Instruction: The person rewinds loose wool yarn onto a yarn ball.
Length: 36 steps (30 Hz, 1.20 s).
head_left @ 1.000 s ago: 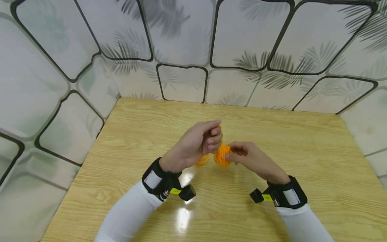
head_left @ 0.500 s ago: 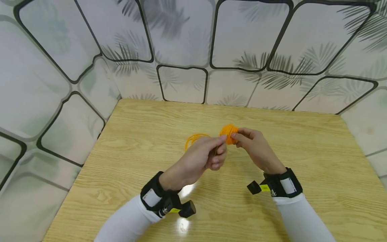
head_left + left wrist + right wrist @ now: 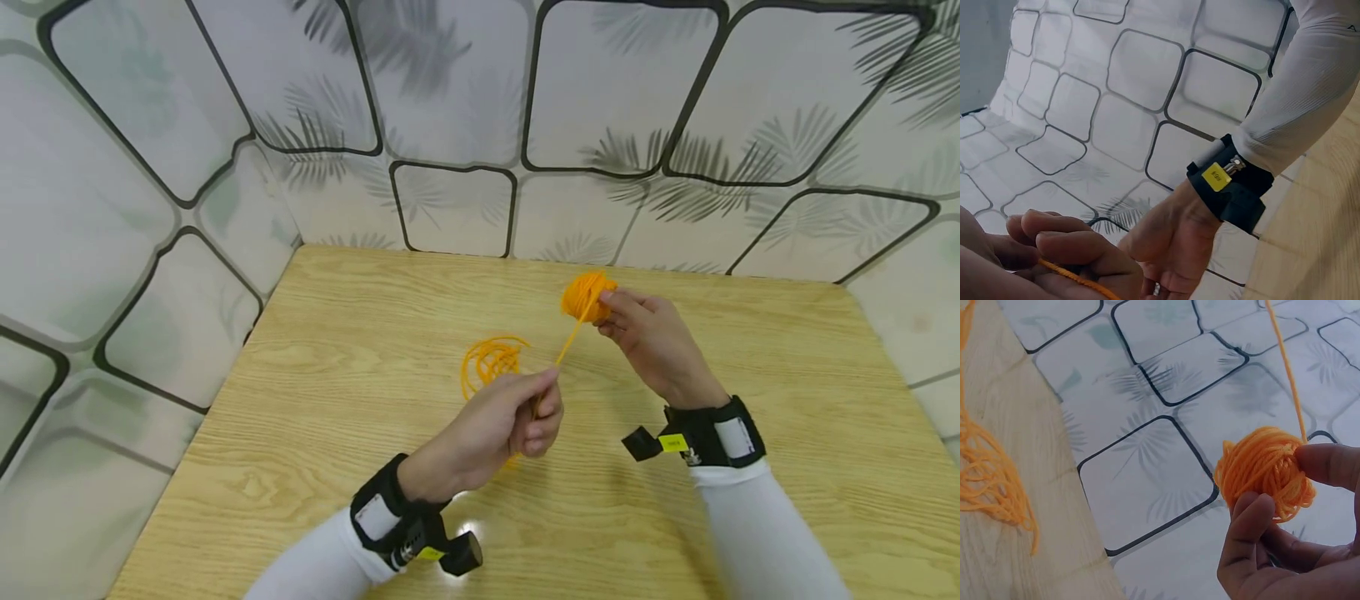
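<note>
An orange ball of yarn (image 3: 585, 297) is held up in my right hand (image 3: 656, 346); in the right wrist view, thumb and fingers grip the ball (image 3: 1263, 472) from its side. From it a taut strand (image 3: 572, 342) slants down to my left hand (image 3: 510, 417), which pinches it between thumb and curled fingers. The left wrist view shows the strand (image 3: 1079, 280) running across those fingers. Loose loops of the same yarn (image 3: 491, 360) lie on the table just beyond the left hand, which hides part of them.
The wooden table (image 3: 360, 333) reaches back to a wall (image 3: 457, 208) with a leaf and rounded-block pattern. Black wrist cameras (image 3: 461, 554) are strapped to both wrists. The loose yarn pile (image 3: 991, 481) also shows at the left of the right wrist view.
The right hand has carried the ball up, away and to the right. The left hand has come lower and nearer, so a longer strand stretches between them and more of the loose loops shows.
</note>
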Motion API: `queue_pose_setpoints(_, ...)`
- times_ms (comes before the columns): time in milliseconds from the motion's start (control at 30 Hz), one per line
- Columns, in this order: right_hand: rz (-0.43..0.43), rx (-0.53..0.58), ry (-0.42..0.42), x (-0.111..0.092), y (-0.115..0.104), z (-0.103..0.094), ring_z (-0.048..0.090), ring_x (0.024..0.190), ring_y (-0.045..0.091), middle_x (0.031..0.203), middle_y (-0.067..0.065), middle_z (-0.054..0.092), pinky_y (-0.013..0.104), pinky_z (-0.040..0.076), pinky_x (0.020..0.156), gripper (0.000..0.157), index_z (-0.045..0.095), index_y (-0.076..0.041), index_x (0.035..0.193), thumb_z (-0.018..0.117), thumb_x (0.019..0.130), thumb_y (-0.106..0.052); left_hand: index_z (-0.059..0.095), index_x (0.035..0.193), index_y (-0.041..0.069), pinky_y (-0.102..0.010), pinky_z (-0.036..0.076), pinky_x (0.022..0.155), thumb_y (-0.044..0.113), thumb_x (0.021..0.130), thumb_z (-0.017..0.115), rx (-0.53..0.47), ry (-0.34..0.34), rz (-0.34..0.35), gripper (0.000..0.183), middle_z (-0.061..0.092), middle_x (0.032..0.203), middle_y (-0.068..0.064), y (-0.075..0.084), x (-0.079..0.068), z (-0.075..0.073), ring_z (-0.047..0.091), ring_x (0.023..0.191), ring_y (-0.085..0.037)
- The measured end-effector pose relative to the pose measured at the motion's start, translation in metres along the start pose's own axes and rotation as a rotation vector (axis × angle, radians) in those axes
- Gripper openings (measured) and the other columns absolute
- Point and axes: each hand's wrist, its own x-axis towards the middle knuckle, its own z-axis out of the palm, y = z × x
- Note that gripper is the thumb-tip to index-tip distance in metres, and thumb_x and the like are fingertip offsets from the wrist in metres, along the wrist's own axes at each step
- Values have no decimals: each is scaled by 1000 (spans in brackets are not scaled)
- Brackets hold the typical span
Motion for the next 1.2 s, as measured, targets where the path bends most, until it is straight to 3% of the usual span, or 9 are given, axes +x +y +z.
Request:
queue_pose_setpoints(133, -57, 88, -47, -4, -16, 1, 51, 89, 16, 110, 8, 52, 25, 42, 80, 36, 51, 6, 117, 51, 94, -22, 34, 74, 8, -25, 25, 53, 40, 97, 40, -73, -4, -36, 40, 29, 61, -1, -9, 5, -7, 29, 53, -12)
queue_pose_setpoints(300, -115, 135, -136, -13, -34, 8, 49, 93, 17, 114, 9, 50, 25, 42, 81, 32, 50, 7, 119, 44, 97, -15, 31, 73, 13, -24, 21, 53, 38, 96, 43, -282, -32, -111, 36, 27, 61, 4, -19, 13, -20, 28, 52, -9)
queue_pose_setpoints(400, -141, 117, -201, -22, -43, 15, 47, 95, 18, 116, 11, 49, 26, 42, 82, 34, 44, 10, 124, 40, 98, -12, 31, 72, 16, -22, 21, 53, 37, 96, 42, -376, -37, -145, 33, 26, 60, 6, -21, 18, -26, 28, 52, -8)
queue_pose_setpoints(567, -148, 47, -239, -36, -55, 26, 47, 96, 21, 117, 14, 49, 29, 41, 83, 35, 42, 8, 127, 38, 99, -12, 32, 72, 17, -20, 23, 52, 35, 95, 45, -455, -13, -170, 32, 26, 60, 7, -22, 29, -36, 27, 51, -6)
queue_pose_setpoints(800, -116, 21, -330, -48, -55, 33, 49, 93, 22, 113, 13, 51, 30, 42, 82, 30, 45, 7, 124, 37, 97, -5, 31, 71, 19, -18, 25, 52, 33, 96, 44, -502, 28, -194, 32, 28, 59, 8, -20, 46, -50, 27, 51, -6)
queue_pose_setpoints(1033, -48, -170, -532, -55, -42, 32, 53, 93, 25, 110, 18, 53, 37, 45, 82, 30, 47, 4, 123, 42, 94, -2, 35, 72, 17, -20, 27, 53, 33, 95, 47, -469, 109, -164, 30, 30, 58, 8, -7, 61, -59, 29, 52, -6)
queue_pose_setpoints(1200, 27, -263, -610, -54, -28, 27, 56, 94, 29, 112, 21, 55, 44, 45, 82, 30, 50, 0, 123, 46, 94, -5, 36, 69, 17, -19, 27, 53, 33, 95, 47, -469, 100, -150, 31, 30, 57, 7, 8, 63, -60, 30, 51, -6)
